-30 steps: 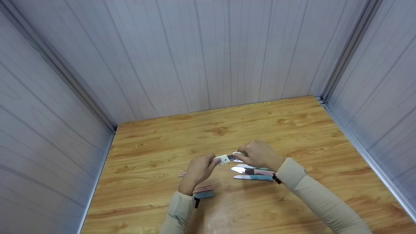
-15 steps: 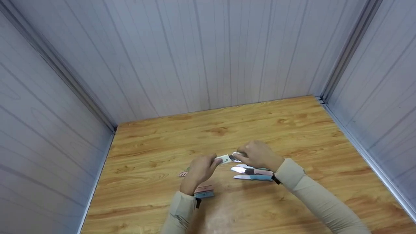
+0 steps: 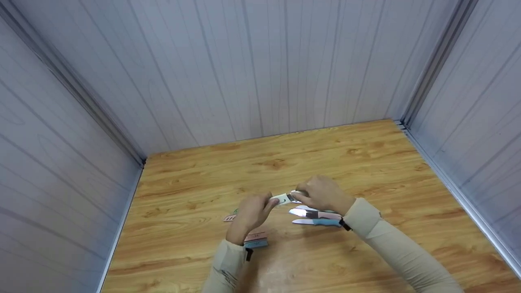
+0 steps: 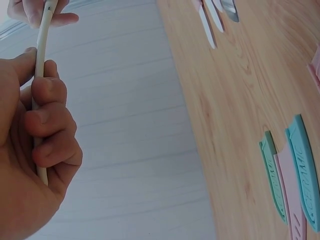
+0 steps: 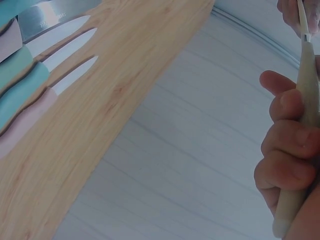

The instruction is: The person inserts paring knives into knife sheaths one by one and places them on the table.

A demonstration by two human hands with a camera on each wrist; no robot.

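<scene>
Knife [image 5: 307, 70]: likely light, stiff; hold by handle [image 5: 289, 210]. Right fingers [image 5: 285, 137] wrapped round handle; left fingers [image 4: 52, 120] gripping sheath [image 3: 280, 199] over knife's blade [image 5: 306, 37].

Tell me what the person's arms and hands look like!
The left sleeve and right sleeve are long and beige. Dark marks show on the left one. A small black piece shows at each sleeve's end. The left hand and right hand wear no gloves.

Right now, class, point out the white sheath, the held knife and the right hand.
White sheath [image 3: 280, 200], head view, exposed face.
Held knife [image 5: 308, 82], right wrist view, handle.
Right hand [image 3: 324, 193], head view, back of hand.
</scene>
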